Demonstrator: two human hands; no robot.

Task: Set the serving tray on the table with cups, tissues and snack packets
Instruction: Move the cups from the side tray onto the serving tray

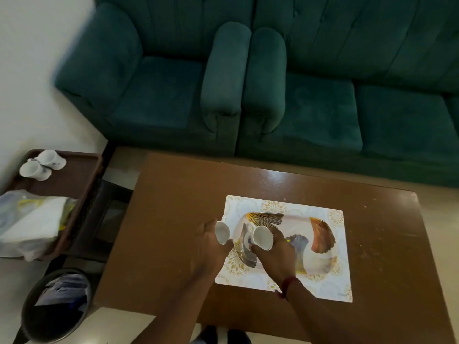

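Observation:
A white serving tray (pixel 319 259) with gold and orange fan patterns lies on a patterned placemat (pixel 344 291) on the brown table (pixel 173 207). My left hand (pixel 210 247) grips a small white cup (pixel 222 232) just off the tray's left end. My right hand (pixel 278 252) grips a second white cup (pixel 262 237), tilted, over the tray's left part. Two more white cups (pixel 42 165) sit on a brown tray (pixel 82 180) at the left. A plastic bag (pixel 32 222) of white tissues and yellow packets lies on that same tray.
A green sofa (pixel 323 100) and matching armchair (pixel 159 95) stand behind the table. A dark bin (pixel 56 304) with papers sits on the floor at the lower left. My feet (pixel 221 335) show at the table's near edge.

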